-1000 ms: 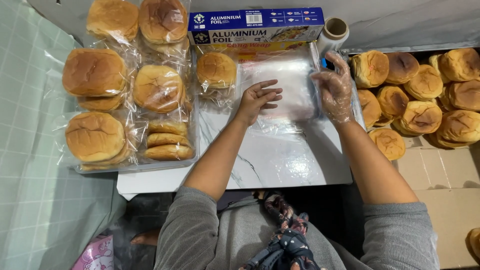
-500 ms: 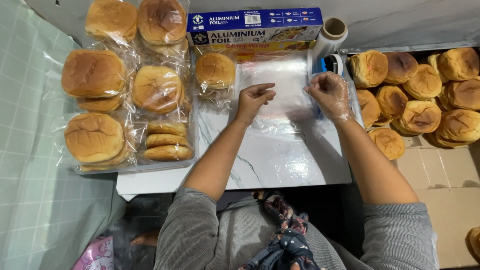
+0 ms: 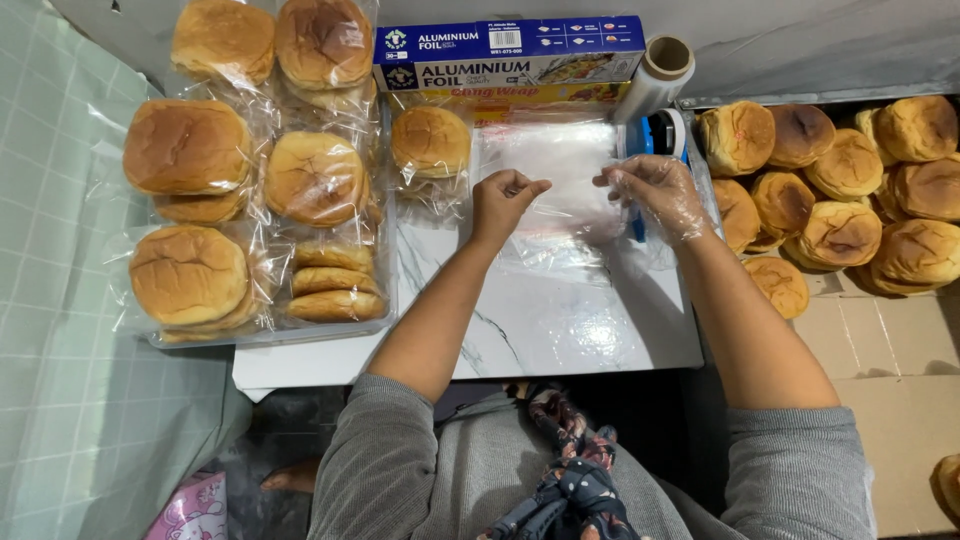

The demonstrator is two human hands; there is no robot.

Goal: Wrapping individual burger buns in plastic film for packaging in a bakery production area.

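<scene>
While wrapped buns (image 3: 190, 215) crowd the desk's (image 3: 560, 330) left side, the left hand (image 3: 503, 200) pinches the clear bag (image 3: 560, 185) beside the foil box (image 3: 510, 55); the gloved right hand (image 3: 655, 195), fingers spread, should pull its mouth open evenly.

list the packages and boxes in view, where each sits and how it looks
Foil box: long, blue and white, far table edge.
Wrap box: yellow, just in front of it.
Film roll: cardboard core, right of the boxes.
Bagged buns: clear bags, left side.
</scene>
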